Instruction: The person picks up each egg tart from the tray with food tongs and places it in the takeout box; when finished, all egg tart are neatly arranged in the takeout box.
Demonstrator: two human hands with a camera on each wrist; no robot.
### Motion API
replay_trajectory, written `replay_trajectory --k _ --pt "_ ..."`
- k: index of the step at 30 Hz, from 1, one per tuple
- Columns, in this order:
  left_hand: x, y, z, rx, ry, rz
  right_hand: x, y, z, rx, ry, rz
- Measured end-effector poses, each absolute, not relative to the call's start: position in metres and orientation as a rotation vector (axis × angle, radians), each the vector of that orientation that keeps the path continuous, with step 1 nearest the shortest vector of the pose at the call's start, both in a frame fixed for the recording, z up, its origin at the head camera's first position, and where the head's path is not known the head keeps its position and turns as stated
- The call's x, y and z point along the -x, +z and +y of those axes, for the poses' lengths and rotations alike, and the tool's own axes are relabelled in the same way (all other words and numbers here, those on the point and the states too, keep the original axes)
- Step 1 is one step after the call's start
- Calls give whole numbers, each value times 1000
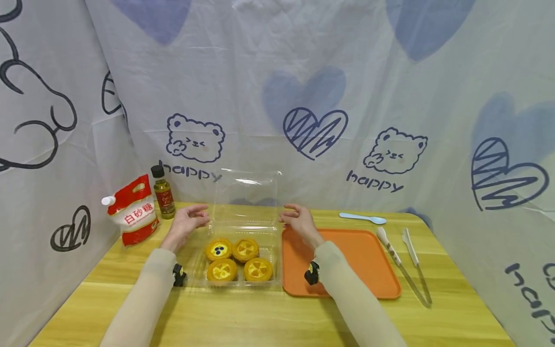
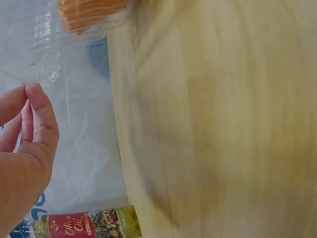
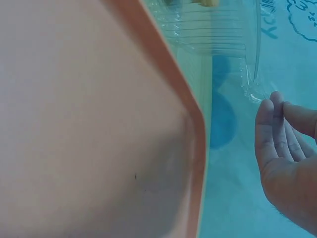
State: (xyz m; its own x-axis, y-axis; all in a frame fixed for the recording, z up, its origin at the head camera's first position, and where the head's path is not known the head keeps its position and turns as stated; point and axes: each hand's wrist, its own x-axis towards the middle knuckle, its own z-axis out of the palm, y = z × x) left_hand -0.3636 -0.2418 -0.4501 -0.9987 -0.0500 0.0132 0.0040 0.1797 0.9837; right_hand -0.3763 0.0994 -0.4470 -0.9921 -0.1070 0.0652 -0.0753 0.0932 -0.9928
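Observation:
A clear plastic clamshell box (image 1: 277, 277) sits on the table with its lid (image 1: 245, 197) raised upright at the back. Inside its base are several egg tarts, one topped with blueberries (image 1: 218, 250) and the others with yellow pieces (image 1: 258, 269). My left hand (image 1: 187, 222) pinches the lid's left edge between thumb and fingers; the left wrist view shows those fingertips (image 2: 34, 89) together. On the opposite side, my right hand (image 1: 301, 222) pinches the lid's right edge, beside a clear corner of it (image 3: 255, 94) in the right wrist view.
Right of the box lies an orange tray (image 1: 360, 260), partly under my right forearm. Metal tongs (image 1: 412, 270) with pale tips and a light blue spoon (image 1: 362, 218) lie beyond it. A sugar bag (image 1: 134, 212) and an olive oil bottle (image 1: 164, 195) stand at the left.

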Motion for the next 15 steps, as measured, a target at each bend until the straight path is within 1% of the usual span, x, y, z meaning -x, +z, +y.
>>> replay_trajectory --k 7,15 --pt "362 -450 -248 -2 -1917 -2372 375 -443 101 221 -2044 2355" --pt "357 -446 -254 55 -1665 -2465 370 -439 102 295 -1974 2437"
